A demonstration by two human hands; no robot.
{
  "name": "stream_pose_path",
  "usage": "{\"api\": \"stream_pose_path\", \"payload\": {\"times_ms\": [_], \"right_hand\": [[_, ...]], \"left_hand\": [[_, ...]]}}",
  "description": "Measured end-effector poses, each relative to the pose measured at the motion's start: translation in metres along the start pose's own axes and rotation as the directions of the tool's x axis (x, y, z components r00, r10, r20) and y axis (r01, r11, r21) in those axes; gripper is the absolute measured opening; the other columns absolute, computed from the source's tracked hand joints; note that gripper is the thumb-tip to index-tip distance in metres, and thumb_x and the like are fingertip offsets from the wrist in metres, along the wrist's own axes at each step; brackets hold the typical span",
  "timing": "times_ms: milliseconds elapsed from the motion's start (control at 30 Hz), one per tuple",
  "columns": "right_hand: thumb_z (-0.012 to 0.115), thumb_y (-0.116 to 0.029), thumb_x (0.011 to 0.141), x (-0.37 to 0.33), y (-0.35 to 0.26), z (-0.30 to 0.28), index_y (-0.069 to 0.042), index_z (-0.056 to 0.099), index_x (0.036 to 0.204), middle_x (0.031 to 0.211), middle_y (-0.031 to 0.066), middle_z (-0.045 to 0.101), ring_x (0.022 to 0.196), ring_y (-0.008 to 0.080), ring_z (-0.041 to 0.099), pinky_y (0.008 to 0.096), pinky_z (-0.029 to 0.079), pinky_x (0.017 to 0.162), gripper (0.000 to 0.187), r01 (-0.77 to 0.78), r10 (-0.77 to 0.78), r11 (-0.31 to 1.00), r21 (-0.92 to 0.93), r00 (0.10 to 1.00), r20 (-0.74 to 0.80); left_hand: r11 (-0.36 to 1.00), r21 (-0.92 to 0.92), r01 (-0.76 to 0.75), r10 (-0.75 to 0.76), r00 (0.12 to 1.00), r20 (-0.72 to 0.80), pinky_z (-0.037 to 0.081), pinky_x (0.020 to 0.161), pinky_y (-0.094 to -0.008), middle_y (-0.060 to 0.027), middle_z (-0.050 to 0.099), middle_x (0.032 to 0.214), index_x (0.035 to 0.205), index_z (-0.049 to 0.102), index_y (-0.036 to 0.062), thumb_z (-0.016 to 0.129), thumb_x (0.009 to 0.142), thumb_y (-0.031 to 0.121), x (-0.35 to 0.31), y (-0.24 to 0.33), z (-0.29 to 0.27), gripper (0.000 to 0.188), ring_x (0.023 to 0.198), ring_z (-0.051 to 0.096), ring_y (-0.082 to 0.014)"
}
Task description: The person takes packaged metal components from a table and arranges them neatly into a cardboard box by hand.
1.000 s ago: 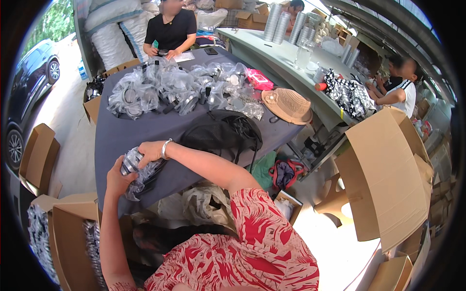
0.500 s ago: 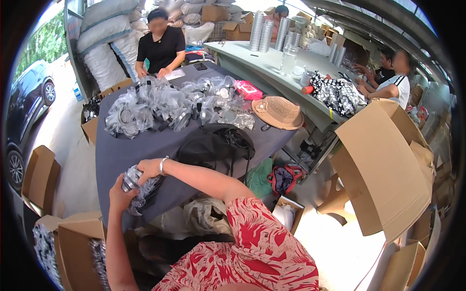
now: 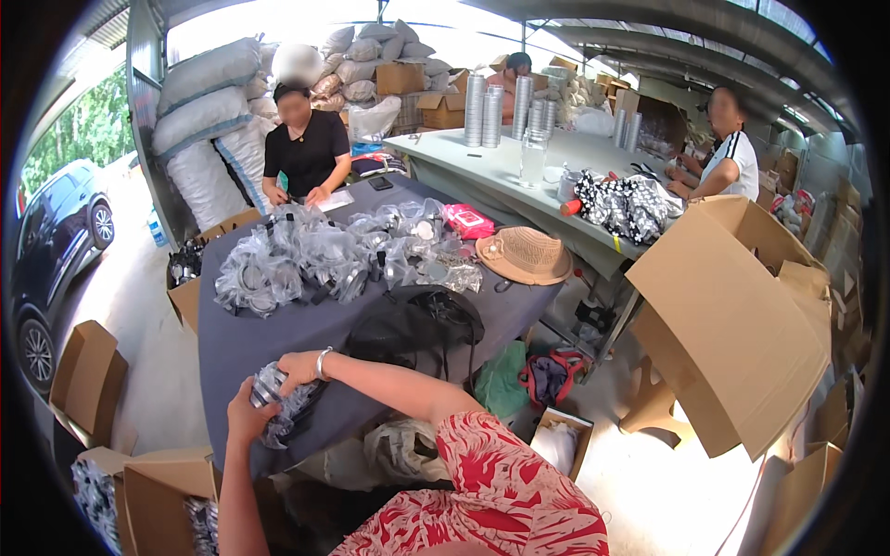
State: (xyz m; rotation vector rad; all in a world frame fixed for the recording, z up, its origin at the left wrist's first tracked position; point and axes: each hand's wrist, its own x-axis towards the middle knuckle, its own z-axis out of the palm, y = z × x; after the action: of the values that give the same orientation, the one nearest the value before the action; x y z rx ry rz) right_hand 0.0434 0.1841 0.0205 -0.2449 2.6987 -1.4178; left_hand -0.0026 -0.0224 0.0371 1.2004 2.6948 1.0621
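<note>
- My left hand point(image 3: 243, 419) and right hand point(image 3: 295, 368) are closed together on a small clear-plastic packet with a round silvery metal piece inside point(image 3: 274, 400); the left cups it from below, the right folds over its top, fingers curled tight on the crinkled wrap; a silver bracelet point(image 3: 322, 362) sits on my right wrist.
- Compared with a second ago, the hold is much the same; the packet has kept to the near-left corner of the grey-clothed table point(image 3: 278, 324), just over its edge; what shifted is my view, which has lifted so the far end of the shed shows more fully; I judge the packet still being worked in hand, not yet set down.
- Just beyond my right forearm lies a black fabric bag point(image 3: 413, 326); farther up the cloth, a heaped pile of clear-wrapped silvery pieces point(image 3: 324, 255), well apart from my hands; a pink pouch point(image 3: 468, 221) and a woven straw hat point(image 3: 525, 256) lie to its right.
- Open brown cardboard boxes point(image 3: 148, 491) stand below the table's near corner, under my left arm.
- A person in a black top point(image 3: 306, 157) sits at the table's far end; another in a white shirt point(image 3: 732, 162) works at the pale long bench point(image 3: 491, 167).
</note>
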Motion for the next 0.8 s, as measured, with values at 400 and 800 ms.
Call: {"api": "stream_pose_path", "payload": {"times_ms": [400, 800], "right_hand": [[0.073, -0.024, 0.063, -0.004, 0.002, -0.007, 0.004, 0.061, 0.090, 0.083, 0.0111, 0.065, 0.074, 0.0173, 0.058, 0.0321, 0.045, 0.069, 0.040, 0.016, -0.016, 0.998, -0.064, 1.000, 0.006], [0.073, -0.025, 0.062, 0.000, 0.003, -0.001, 0.006, 0.062, 0.087, 0.079, 0.0127, 0.064, 0.071, 0.0189, 0.058, 0.0333, 0.046, 0.068, 0.042, 0.061, -0.061, 0.998, -0.012, 0.998, -0.005]], "left_hand": [[1.000, -0.006, 0.010, -0.010, 1.000, 0.022, 0.045, 0.087, -0.0362, -0.0213, 0.060, 0.106, 0.123, 0.049, 0.0018, 0.077, 0.055, 0.021, 0.001, 0.006, 0.001, 0.076, 0.102, 0.058, -0.0327], [1.000, -0.018, -0.001, 0.001, 1.000, 0.015, 0.046, 0.086, -0.0356, -0.0211, 0.061, 0.106, 0.123, 0.048, 0.0021, 0.077, 0.056, 0.020, 0.001, 0.001, 0.002, 0.076, 0.101, 0.058, -0.0336]]}}
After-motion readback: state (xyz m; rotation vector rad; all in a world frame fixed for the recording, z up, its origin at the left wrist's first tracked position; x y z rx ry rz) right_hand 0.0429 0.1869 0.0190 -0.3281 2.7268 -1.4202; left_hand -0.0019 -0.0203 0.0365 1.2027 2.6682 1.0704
